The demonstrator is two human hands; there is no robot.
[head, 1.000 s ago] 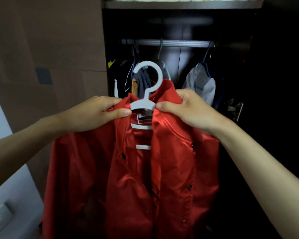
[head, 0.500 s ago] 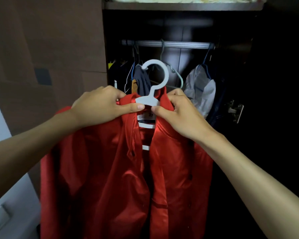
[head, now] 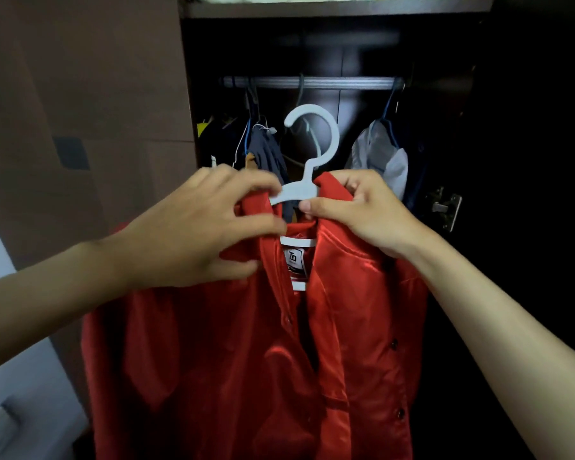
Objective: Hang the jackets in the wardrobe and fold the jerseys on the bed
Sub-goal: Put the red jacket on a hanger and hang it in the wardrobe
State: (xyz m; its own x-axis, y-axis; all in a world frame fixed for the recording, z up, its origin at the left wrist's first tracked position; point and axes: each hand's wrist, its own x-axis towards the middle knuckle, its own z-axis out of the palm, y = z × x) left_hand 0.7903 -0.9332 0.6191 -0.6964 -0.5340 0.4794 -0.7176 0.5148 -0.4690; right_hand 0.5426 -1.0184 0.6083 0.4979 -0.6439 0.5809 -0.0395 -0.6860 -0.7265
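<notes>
Red satin, a jacket (head: 246, 360), is held up on a white plastic hanger (head: 304, 174) before the open wardrobe (head: 346, 44). The collar is pinched against the hanger's shoulders by the fingers of the left hand (head: 196, 230) and right hand (head: 362, 210), probably to seat it squarely before hooking. The hook sits below the metal rail (head: 329, 83), between dark garments (head: 266, 151) and a pale one (head: 382, 154). No bed is visible.

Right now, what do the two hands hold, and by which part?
Both hands, left hand and right hand, grip the red jacket at its collar, beside the white hanger.
</notes>
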